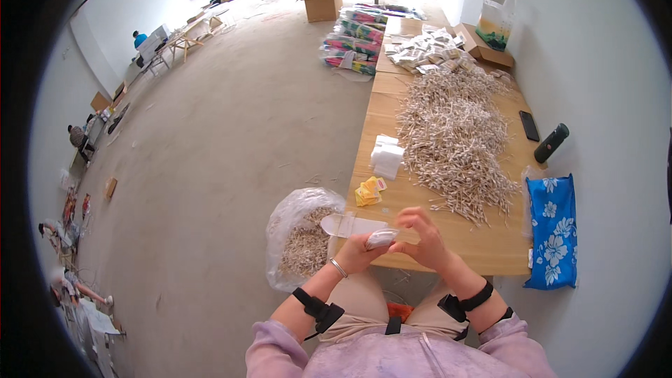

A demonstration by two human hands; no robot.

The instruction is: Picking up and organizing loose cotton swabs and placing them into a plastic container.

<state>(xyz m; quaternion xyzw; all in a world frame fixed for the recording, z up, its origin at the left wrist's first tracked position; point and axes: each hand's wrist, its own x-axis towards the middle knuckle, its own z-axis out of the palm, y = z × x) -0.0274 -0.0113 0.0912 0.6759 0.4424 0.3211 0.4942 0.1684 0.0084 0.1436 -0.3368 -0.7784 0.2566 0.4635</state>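
Note:
My left hand [355,253] is closed around a small whitish packet [382,238], which looks like a clear bag with cotton swabs in it. Just to its right, my right hand [425,243] has its fingers curved and apart, slightly blurred, with the thumb close to the packet's edge. Whether that thumb touches it I cannot tell. Beside my left hand, a clear flat plastic piece [357,226] lies at the table's corner. Farther up are yellow cards [369,192] and a stack of white bags [386,157]. A large heap of cotton swabs [458,133] spreads over the table.
Filled packets [430,49] are piled at the table's far end, near an open carton [484,47]. A phone [528,126], a dark bottle [551,143] and a blue flowered bag [551,231] line the right edge. A plastic sack of swabs [274,238] stands on the floor, left.

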